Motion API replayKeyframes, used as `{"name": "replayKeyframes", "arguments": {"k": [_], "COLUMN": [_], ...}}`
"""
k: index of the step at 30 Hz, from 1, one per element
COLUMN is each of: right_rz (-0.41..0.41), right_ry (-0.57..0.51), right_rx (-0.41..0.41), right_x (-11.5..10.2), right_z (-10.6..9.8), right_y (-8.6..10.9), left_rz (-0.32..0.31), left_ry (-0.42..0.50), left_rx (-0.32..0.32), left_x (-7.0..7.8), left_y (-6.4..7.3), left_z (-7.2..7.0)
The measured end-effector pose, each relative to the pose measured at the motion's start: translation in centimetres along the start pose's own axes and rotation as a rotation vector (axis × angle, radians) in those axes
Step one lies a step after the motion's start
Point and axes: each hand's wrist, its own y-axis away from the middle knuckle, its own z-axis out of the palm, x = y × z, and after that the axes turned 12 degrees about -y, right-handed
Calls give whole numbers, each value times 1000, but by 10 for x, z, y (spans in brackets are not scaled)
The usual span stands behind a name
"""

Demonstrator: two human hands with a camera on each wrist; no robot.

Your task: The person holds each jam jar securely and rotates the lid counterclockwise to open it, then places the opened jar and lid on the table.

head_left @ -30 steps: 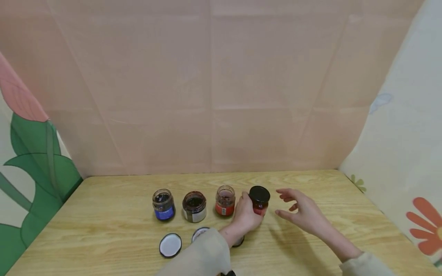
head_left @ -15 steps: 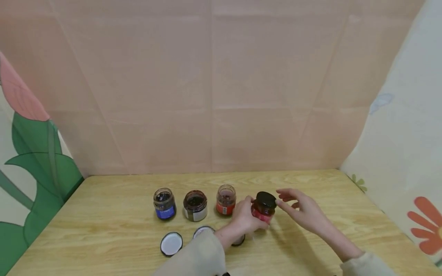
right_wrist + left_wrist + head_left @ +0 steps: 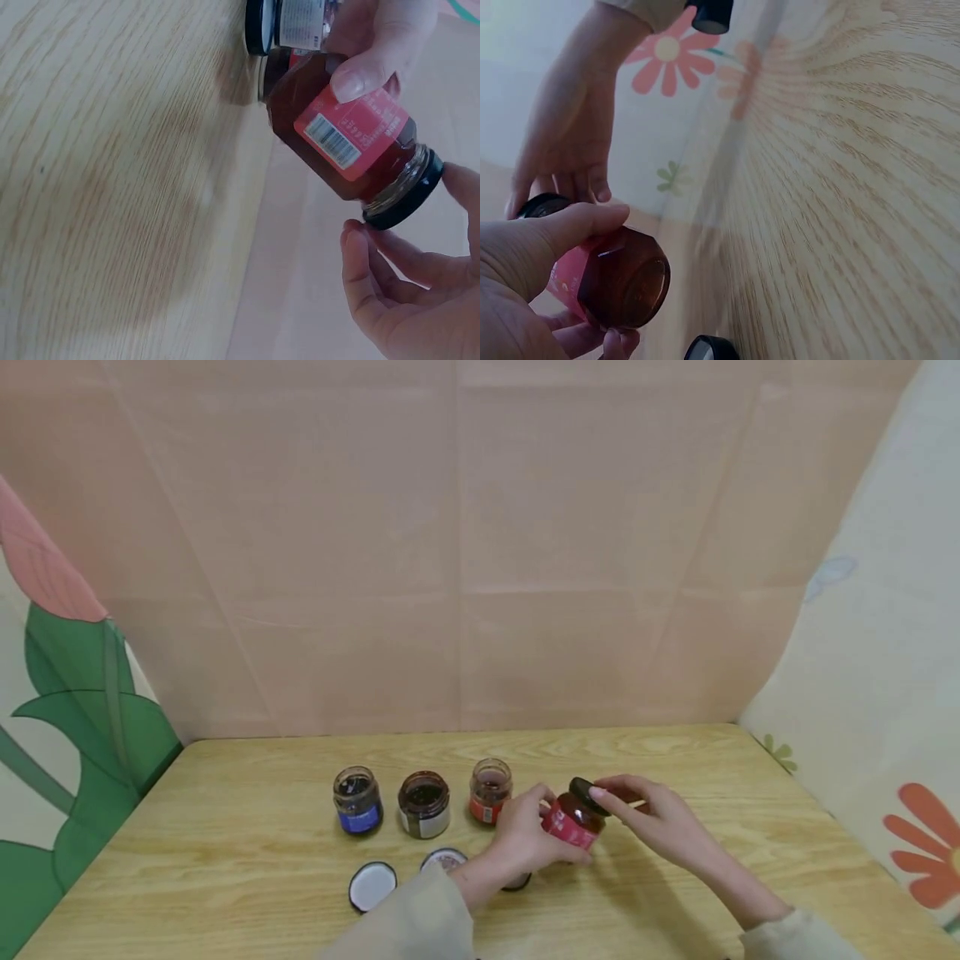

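Observation:
My left hand (image 3: 528,831) grips a glass jar (image 3: 573,832) with a pink-red label by its body, tilted over to the right and raised off the table. The jar's black lid (image 3: 585,793) is on its mouth. My right hand (image 3: 667,818) pinches that lid by its edge, thumb on one side and fingertips on the other. In the right wrist view the label (image 3: 352,131) shows a barcode, and a strip of glass neck shows beside the lid (image 3: 409,196). The left wrist view shows the jar's base (image 3: 641,289) facing the camera.
Left of my hands, three lidless jars stand in a row: a blue-labelled jar (image 3: 357,806), a white-labelled jar (image 3: 423,810) and a red-labelled jar (image 3: 491,789). In front lie a white-lined lid (image 3: 372,887), a second lid (image 3: 444,859) and a third lid (image 3: 517,882), partly hidden by my left arm.
The jar has come nearer and to the right, tilting its lid toward my right hand. My right fingers, apart from it a second ago, now pinch the lid.

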Motion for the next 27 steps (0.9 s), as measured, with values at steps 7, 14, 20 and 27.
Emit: {"name": "replayKeyframes", "arguments": {"k": [7,14,20,27], "right_rz": [22,43,76,144], "right_ry": [-4,12,36,38], "right_rx": [-5,8,54,89], "right_x": [-2,-5,-11,-20], "right_z": [2,5,11,13], "right_y": [0,-2,-5,-6], "left_rz": [19,24,49,30], "left_ry": [20,99,135,169], "left_rx": [-45,-35,-20,-27], "left_x": [-3,-8,-9,-7], "left_y": [5,9,9,9], "left_z": [-3,-6,-9,-18]}}
